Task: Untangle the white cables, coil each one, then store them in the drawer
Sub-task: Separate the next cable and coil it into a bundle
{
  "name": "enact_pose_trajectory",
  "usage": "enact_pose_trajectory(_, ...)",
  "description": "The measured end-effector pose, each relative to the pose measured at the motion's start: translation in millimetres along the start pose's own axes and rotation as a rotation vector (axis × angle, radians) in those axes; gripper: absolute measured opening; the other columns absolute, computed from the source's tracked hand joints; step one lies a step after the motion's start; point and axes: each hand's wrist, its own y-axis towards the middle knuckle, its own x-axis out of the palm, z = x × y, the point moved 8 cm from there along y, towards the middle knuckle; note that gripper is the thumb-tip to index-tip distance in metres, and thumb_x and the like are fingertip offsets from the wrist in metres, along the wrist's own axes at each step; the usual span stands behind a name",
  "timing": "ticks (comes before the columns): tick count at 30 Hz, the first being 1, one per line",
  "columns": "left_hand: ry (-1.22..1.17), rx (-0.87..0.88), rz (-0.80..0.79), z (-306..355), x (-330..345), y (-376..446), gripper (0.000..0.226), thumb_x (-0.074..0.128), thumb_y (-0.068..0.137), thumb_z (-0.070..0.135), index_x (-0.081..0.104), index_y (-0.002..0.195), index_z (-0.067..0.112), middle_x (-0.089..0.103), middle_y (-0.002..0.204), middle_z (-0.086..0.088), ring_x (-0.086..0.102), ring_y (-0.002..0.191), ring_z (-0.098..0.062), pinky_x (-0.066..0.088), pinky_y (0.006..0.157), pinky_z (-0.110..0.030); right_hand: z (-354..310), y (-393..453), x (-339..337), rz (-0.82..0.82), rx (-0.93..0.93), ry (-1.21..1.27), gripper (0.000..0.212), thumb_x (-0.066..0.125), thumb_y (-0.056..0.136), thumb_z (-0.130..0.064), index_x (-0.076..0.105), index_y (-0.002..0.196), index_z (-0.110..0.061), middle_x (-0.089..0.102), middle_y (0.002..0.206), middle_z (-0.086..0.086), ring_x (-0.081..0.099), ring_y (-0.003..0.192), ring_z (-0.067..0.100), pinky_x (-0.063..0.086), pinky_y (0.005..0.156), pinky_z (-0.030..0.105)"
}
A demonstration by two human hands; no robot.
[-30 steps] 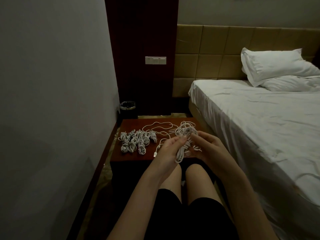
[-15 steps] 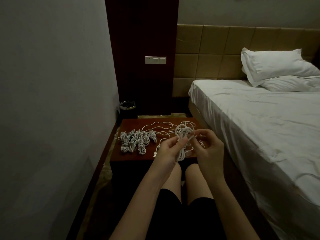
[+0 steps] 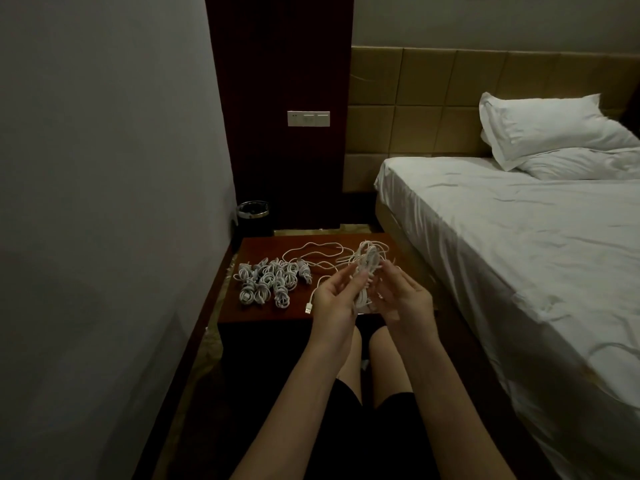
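Knees and black shorts: nearest item, the person seated facing the nightstand.

Left hand: raised over the near edge of the nightstand, palm up, fingertips pinching a strand of the tangle, probably to steady it.

Right hand: opposite the left, fingers curled into the same bundle, seemingly working one loop free. Exact contact is lost in the dim light.

Tangled white cables: a loose bunch held between both sets of fingertips, lifted so strands hang and separate.

USB plug: a free cable end lying on the wood just left of the left hand.

Loose cable: trails across the tabletop just beyond the fingers, towards the far edge; uncoiled, likely part of the bunch.

Coiled cables: a cluster of finished small coils on the nightstand, well left of the fingers, set aside clear of the work. No drawer shows; storing is judged not yet begun.

Waste bin: on the floor beyond, by the wall.

Bed and pillow: right and far.
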Motion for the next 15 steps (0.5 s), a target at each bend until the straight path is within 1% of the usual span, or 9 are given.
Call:
enact_pose_trajectory(1,-0.026,-0.018,0.001,-2,-4,2,0.030,0.058,0.092,0.004,0.059,0.122,0.000,0.071,0.103,-0.011,0.070,0.086,-0.013,0.054,0.065,-0.019,2,3,0,-0.010,0.003,-0.031,0.019,0.064,0.087,-0.016,0.068,0.103,-0.006,0.074,0.095,0.006,0.072,0.086,0.015,0.058,0.071,0.026)
enact_pose_trajectory(3,-0.065,-0.040,-0.001,-4,-12,7,0.027,0.056,0.093,0.002,0.060,0.119,0.000,0.072,0.096,-0.009,0.070,0.081,-0.011,0.054,0.065,-0.019,6,7,-1,-0.005,-0.019,-0.119,0.024,0.065,0.088,-0.018,0.064,0.109,-0.008,0.073,0.100,0.006,0.071,0.092,0.015,0.057,0.071,0.024)
enact_pose_trajectory(5,-0.080,-0.034,0.023,-3,-22,13,0.026,0.056,0.092,0.000,0.061,0.117,0.000,0.073,0.092,-0.007,0.070,0.079,-0.010,0.055,0.066,-0.019,9,9,-6,0.050,-0.059,-0.205,0.028,0.066,0.088,-0.018,0.059,0.114,-0.008,0.069,0.106,0.007,0.070,0.094,0.016,0.057,0.072,0.024)
enact_pose_trajectory(6,-0.084,-0.027,0.042,-3,-26,15,0.025,0.056,0.092,-0.001,0.061,0.116,0.000,0.073,0.089,-0.006,0.070,0.077,-0.010,0.055,0.067,-0.020,9,9,-6,0.045,-0.102,-0.263,0.025,0.067,0.088,-0.016,0.061,0.111,-0.009,0.069,0.105,0.007,0.070,0.093,0.016,0.056,0.069,0.023)
enact_pose_trajectory(8,-0.076,-0.018,0.073,-2,-32,19,0.023,0.057,0.091,-0.001,0.062,0.113,0.001,0.073,0.087,-0.006,0.070,0.076,-0.011,0.056,0.067,-0.021,12,8,5,-0.046,-0.201,-0.423,0.017,0.068,0.088,-0.014,0.067,0.104,-0.011,0.070,0.101,0.003,0.069,0.092,0.013,0.054,0.065,0.019)
enact_pose_trajectory(10,-0.043,-0.019,0.090,-3,-36,22,0.022,0.057,0.092,-0.001,0.062,0.113,0.001,0.072,0.088,-0.007,0.070,0.075,-0.010,0.055,0.064,-0.020,18,9,14,-0.112,-0.258,-0.552,0.014,0.068,0.088,-0.016,0.070,0.102,-0.018,0.070,0.101,-0.003,0.067,0.094,0.008,0.054,0.070,0.019)
enact_pose_trajectory(12,0.000,-0.026,0.101,-4,-41,26,0.023,0.055,0.093,-0.001,0.062,0.115,0.001,0.072,0.091,-0.007,0.070,0.075,-0.010,0.055,0.064,-0.021,22,14,18,-0.120,-0.281,-0.599,0.017,0.069,0.087,-0.013,0.069,0.097,-0.027,0.070,0.099,-0.006,0.066,0.094,0.004,0.054,0.072,0.018)
enact_pose_trajectory(13,0.029,-0.035,0.110,-5,-45,30,0.023,0.054,0.094,-0.001,0.062,0.115,0.002,0.072,0.094,-0.008,0.070,0.078,-0.011,0.056,0.066,-0.022,24,18,18,-0.112,-0.280,-0.610,0.019,0.069,0.087,-0.011,0.068,0.096,-0.028,0.070,0.098,-0.006,0.066,0.093,0.004,0.053,0.070,0.016)
enact_pose_trajectory(15,0.134,-0.049,0.122,-6,-53,36,0.022,0.054,0.095,0.002,0.064,0.113,0.009,0.070,0.104,-0.007,0.068,0.094,-0.015,0.056,0.082,-0.027,27,26,20,-0.101,-0.275,-0.637,0.020,0.070,0.086,-0.008,0.067,0.097,-0.025,0.069,0.096,-0.007,0.066,0.090,0.002,0.052,0.067,0.013)
